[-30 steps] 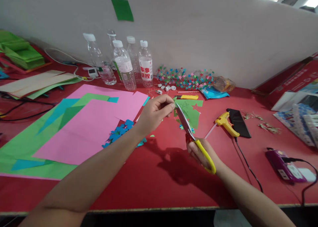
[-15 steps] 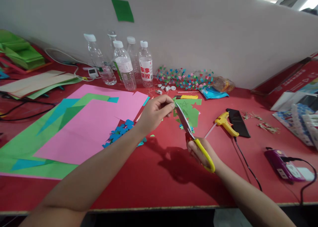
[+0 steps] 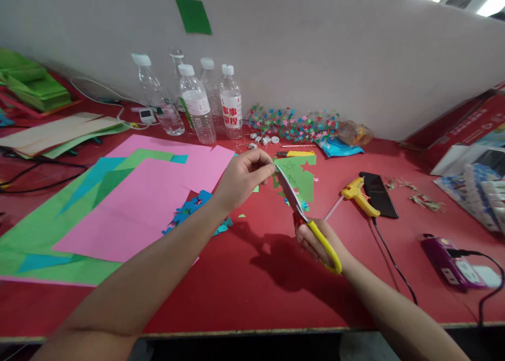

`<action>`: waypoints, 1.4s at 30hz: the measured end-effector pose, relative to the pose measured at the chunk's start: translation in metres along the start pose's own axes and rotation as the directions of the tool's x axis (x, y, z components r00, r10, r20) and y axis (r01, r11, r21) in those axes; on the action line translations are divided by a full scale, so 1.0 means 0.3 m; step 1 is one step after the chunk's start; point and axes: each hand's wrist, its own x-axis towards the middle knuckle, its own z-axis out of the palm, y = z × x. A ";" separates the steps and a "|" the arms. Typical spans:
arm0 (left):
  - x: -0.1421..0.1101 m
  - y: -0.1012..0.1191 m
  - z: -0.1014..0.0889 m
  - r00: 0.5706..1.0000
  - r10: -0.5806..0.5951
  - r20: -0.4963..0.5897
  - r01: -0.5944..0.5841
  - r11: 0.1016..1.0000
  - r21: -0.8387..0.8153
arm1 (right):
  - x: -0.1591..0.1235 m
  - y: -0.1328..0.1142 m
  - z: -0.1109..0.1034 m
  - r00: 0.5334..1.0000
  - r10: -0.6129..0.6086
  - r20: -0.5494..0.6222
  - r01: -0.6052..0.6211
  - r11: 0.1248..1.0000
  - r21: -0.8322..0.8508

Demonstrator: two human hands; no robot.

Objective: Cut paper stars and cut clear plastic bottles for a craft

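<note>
The left hand [image 3: 246, 178] pinches green paper [image 3: 304, 182] while the right hand [image 3: 313, 241] (fingers curled) grips yellow-handled scissors [image 3: 291, 194]

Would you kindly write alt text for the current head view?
A person's right hand holds scissors, tips close to the left hand, over a red table. Green paper with drawn stars lies beyond, pink paper left, a yellow glue gun right.

The right hand [image 3: 315, 237] grips scissors [image 3: 291, 192], their tips at the pinched fingers of the left hand [image 3: 246, 179], near green paper [image 3: 303, 184]. Pink paper [image 3: 130, 208] lies left, clear bottles [image 3: 198, 106] stand far left, and a yellow glue gun [image 3: 357, 195] lies right, beside a black phone [image 3: 381, 195].
</note>
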 end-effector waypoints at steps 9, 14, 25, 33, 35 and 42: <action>-0.007 -0.016 0.020 1.000 -0.003 -0.008 0.002 0.994 -0.106 | -0.002 -0.008 0.001 0.998 -0.038 0.044 0.035 0.998 0.053; -0.013 -0.021 0.022 1.000 -0.001 -0.001 0.001 0.991 -0.131 | -0.003 -0.008 0.007 0.998 -0.057 0.028 0.056 0.997 0.060; -0.033 -0.049 0.072 0.996 0.013 -0.089 -0.026 0.988 -0.152 | -0.019 0.007 0.037 0.998 -0.068 0.012 0.066 0.994 0.082; -0.038 -0.070 0.083 0.994 0.039 -0.100 -0.051 0.991 -0.122 | -0.018 0.003 0.033 0.999 -0.033 0.029 0.032 0.999 0.030; -0.038 -0.068 0.082 0.994 0.039 -0.099 -0.051 0.991 -0.124 | -0.018 0.002 0.030 0.999 -0.027 0.035 0.026 0.999 0.025; -0.034 -0.054 0.063 0.996 0.047 -0.070 -0.056 0.989 -0.134 | -0.017 -0.003 0.013 0.997 -0.069 0.038 0.070 0.997 -0.017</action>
